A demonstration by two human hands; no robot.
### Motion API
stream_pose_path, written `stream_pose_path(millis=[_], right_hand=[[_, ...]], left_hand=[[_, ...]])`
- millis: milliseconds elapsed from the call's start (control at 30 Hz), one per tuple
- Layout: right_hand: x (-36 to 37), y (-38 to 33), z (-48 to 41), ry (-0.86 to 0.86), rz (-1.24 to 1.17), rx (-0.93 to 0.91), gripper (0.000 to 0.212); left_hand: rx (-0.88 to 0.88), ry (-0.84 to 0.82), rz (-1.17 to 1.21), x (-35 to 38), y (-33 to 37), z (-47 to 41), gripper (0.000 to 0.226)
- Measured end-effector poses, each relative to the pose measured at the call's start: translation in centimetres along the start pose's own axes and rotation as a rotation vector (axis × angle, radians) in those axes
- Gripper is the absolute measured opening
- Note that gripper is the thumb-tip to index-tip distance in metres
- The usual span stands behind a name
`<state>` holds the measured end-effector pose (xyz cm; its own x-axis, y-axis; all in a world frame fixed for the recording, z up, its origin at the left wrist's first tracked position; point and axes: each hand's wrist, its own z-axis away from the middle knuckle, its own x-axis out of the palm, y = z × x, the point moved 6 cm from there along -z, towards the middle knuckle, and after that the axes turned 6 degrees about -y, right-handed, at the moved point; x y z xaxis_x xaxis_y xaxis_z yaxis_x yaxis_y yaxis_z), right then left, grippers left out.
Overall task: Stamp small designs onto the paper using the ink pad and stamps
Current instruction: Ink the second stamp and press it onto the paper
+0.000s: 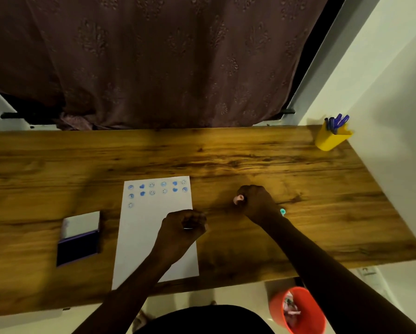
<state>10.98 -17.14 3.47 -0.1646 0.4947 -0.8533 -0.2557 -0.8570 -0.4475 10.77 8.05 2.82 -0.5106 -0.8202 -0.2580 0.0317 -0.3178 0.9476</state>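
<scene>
A white sheet of paper [142,237] lies on the wooden table [226,153], with several blue stamped designs [157,189] along its top. An open ink pad [79,239] with a dark blue pad and raised lid sits left of the paper. My left hand [183,227] rests as a fist on the paper's right edge; what it holds, if anything, is hidden. My right hand [256,201] is closed on the table right of the paper, gripping a pink stamp [238,199]. A teal stamp [283,211] shows just behind my right wrist.
A yellow cup [332,138] holding blue pens stands at the table's far right corner, by a white wall [395,116]. A brown curtain [166,63] hangs behind the table. An orange bin [298,309] stands on the floor below the front edge.
</scene>
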Motion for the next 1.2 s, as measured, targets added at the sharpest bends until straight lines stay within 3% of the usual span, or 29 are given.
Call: stream_pose_path(millis=[100,300,433,600,733,1067,1133,1200], right_hand=[[0.1,0.2,-0.6,-0.04,0.025,0.009,0.004],[0.5,0.9,-0.8,-0.068,0.065,-0.011,0.015],[-1.2,2.2,-0.4,-0.064,0.019,0.005,0.04],[-4.3,5.5,2.3,-0.067,0.248,-0.011,0.052],[-4.3,6.9,4.6,-0.096,0.519,-0.083,0.047],[-2.4,5.3,5.5,-0.004,0.699,-0.258,0.023],[-2.4,4.6,5.4,0.046,0.615,-0.271,0.023],[-2.8,3.6,5.6,0.057,0.305,-0.217,0.024]], left_hand=[[0.0,-0.001,-0.013,0.5,0.0,-0.1,0.022],[-0.009,-0.004,-0.032,1.2,0.0,-0.2,0.021],[-0.004,0.001,-0.049,1.6,0.5,-0.4,0.021],[-0.023,-0.005,-0.051,2.7,1.0,-0.6,0.02],[-0.029,-0.006,-0.069,4.0,1.3,-0.7,0.019],[-0.016,-0.035,-0.086,6.0,1.8,0.0,0.018],[-0.037,-0.014,-0.068,5.7,1.8,0.3,0.019],[-0.057,-0.009,-0.017,5.3,1.7,0.5,0.024]])
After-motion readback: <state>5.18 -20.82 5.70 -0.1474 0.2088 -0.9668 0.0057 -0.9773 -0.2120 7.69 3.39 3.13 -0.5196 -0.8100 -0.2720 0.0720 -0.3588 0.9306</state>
